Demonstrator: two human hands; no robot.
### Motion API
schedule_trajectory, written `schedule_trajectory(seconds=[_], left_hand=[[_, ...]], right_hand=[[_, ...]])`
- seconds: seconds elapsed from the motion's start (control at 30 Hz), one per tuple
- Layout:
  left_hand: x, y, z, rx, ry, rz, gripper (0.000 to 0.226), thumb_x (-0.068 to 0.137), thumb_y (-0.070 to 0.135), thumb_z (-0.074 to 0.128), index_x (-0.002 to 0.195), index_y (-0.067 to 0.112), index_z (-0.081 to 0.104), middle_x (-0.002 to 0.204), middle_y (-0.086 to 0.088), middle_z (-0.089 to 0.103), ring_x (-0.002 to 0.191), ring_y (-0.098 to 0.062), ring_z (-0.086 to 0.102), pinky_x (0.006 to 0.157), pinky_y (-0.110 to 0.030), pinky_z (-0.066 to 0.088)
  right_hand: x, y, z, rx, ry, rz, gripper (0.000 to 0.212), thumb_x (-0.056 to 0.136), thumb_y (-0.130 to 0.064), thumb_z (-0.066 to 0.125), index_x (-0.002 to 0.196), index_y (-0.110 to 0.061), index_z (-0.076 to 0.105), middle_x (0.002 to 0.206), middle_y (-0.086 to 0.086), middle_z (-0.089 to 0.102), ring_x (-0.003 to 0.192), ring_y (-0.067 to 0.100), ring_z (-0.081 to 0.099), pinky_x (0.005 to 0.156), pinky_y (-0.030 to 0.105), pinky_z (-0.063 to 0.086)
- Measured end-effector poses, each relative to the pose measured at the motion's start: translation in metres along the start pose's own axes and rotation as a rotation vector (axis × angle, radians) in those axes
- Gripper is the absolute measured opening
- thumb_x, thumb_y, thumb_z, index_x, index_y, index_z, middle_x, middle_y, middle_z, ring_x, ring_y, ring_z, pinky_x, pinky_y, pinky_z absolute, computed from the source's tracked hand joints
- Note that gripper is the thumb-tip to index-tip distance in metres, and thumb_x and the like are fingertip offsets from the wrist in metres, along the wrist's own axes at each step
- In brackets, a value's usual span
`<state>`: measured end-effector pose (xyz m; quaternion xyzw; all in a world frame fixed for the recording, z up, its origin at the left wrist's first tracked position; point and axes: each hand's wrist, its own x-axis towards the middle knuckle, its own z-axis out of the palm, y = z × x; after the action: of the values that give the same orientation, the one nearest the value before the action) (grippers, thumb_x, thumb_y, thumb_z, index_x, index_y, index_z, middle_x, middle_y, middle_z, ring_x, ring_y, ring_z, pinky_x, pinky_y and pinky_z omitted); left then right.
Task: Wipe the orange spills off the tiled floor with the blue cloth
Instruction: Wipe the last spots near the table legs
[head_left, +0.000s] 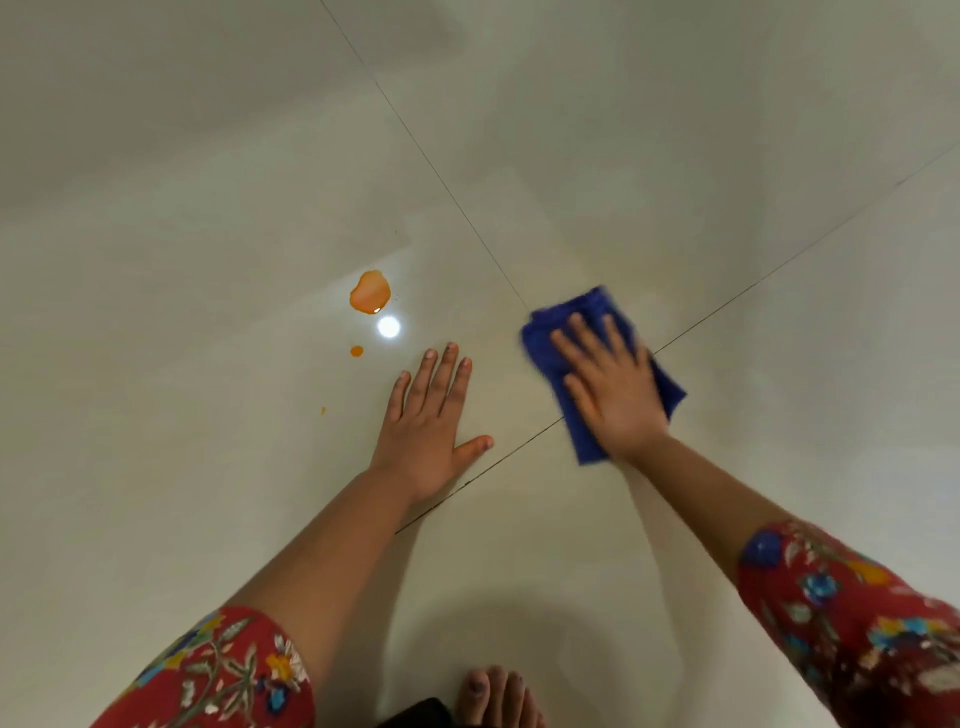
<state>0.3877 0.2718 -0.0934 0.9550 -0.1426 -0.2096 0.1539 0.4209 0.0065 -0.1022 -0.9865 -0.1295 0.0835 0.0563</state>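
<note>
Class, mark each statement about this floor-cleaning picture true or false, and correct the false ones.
1. The right hand presses flat on the blue cloth. True.
2. The left hand holds a sponge. False: it is empty, lying flat on the tiled floor.
3. The cloth covers the large orange spill. False: the spill lies uncovered, left of both hands.
4. A smaller orange drop lies nearer the person than the large spill. True.

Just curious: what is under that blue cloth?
The blue cloth lies flat on the tiled floor, over the spot where two tile seams cross, with the right hand pressed on top. Whether any orange spill lies beneath it cannot be seen; the cloth covers that patch.
</note>
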Motion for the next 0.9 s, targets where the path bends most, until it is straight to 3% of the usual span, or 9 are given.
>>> schedule_trajectory(seconds=[0.13,0.2,0.33,0.4,0.57,0.63,0.77,0.83,0.9], left_hand=[[-0.001,-0.001,0.0,0.023,0.006,0.0,0.087,0.083,0.071,0.011,0.145,0.026,-0.029,0.149,0.008,-0.042,0.134,-0.011,-0.043,0.108,-0.031,-0.029],[0.0,0.0,0.0,0.025,0.002,0.007,0.089,0.077,0.072,0.004,0.144,0.026,-0.03,0.148,0.008,-0.043,0.133,-0.01,-0.044,0.104,-0.028,-0.033],[-0.001,0.001,0.0,0.007,0.0,-0.005,0.088,0.076,0.072,0.005,0.143,0.027,-0.031,0.149,0.008,-0.041,0.134,-0.01,-0.043,0.108,-0.03,-0.028],[-0.003,0.003,-0.002,0.0,0.035,-0.004,0.086,0.085,0.069,0.017,0.147,0.026,-0.025,0.152,0.007,-0.037,0.138,-0.011,-0.037,0.113,-0.033,-0.021],[-0.002,0.007,-0.016,-0.076,0.111,0.01,0.081,0.095,0.052,0.042,0.152,0.026,-0.008,0.158,0.01,-0.022,0.144,-0.008,-0.023,0.116,-0.032,-0.013],[0.01,0.006,-0.025,-0.039,0.115,0.051,0.08,0.094,0.053,0.042,0.153,0.025,-0.004,0.159,0.01,-0.017,0.146,-0.009,-0.017,0.118,-0.032,-0.009],[0.042,-0.001,-0.049,0.074,0.102,0.031,0.078,0.095,0.056,0.037,0.154,0.022,-0.001,0.161,0.008,-0.01,0.148,-0.01,-0.01,0.118,-0.034,-0.007],[0.05,-0.011,-0.058,0.15,0.117,0.018,0.077,0.095,0.057,0.034,0.154,0.022,0.001,0.162,0.008,-0.005,0.148,-0.01,-0.007,0.116,-0.035,-0.012],[0.051,-0.017,-0.06,0.202,0.125,0.032,0.076,0.094,0.059,0.034,0.154,0.023,0.004,0.162,0.009,-0.002,0.148,-0.009,-0.005,0.109,-0.033,-0.025]], right_hand=[[0.074,0.031,-0.017,0.07,0.066,0.58,0.054,0.102,-0.045,0.019,0.154,-0.033,0.01,0.163,-0.003,0.004,0.149,0.031,0.001,0.118,0.056,0.007],[0.081,0.004,-0.014,0.052,0.048,0.453,0.056,0.1,-0.045,0.017,0.154,-0.031,0.011,0.163,-0.002,0.005,0.149,0.032,0.002,0.118,0.056,0.008],[-0.002,-0.041,0.003,0.053,-0.064,-0.106,0.054,0.099,-0.046,0.02,0.153,-0.035,0.018,0.162,-0.008,0.01,0.15,0.023,0.001,0.12,0.048,0.002],[-0.019,-0.018,0.003,0.047,-0.034,-0.039,0.053,0.099,-0.046,0.022,0.152,-0.037,0.019,0.162,-0.009,0.012,0.15,0.022,0.004,0.119,0.05,0.006],[0.061,0.032,-0.017,0.093,0.061,0.612,0.054,0.103,-0.043,0.022,0.154,-0.032,0.011,0.163,-0.004,0.003,0.15,0.028,0.0,0.118,0.056,0.006],[0.087,0.012,-0.019,0.091,0.059,0.572,0.055,0.103,-0.042,0.024,0.154,-0.031,0.01,0.163,-0.003,0.002,0.149,0.03,0.0,0.118,0.056,0.005],[0.05,-0.036,-0.003,0.084,0.01,0.097,0.055,0.099,-0.048,0.02,0.152,-0.035,0.019,0.162,-0.008,0.012,0.15,0.023,0.001,0.119,0.05,0.005],[0.031,-0.023,-0.002,0.099,0.028,0.15,0.056,0.097,-0.05,0.018,0.152,-0.037,0.022,0.161,-0.009,0.014,0.15,0.022,0.004,0.118,0.047,0.004],[0.048,0.008,-0.008,0.05,0.086,0.386,0.056,0.097,-0.05,0.018,0.152,-0.037,0.019,0.162,-0.008,0.012,0.15,0.024,0.006,0.117,0.05,0.007]])
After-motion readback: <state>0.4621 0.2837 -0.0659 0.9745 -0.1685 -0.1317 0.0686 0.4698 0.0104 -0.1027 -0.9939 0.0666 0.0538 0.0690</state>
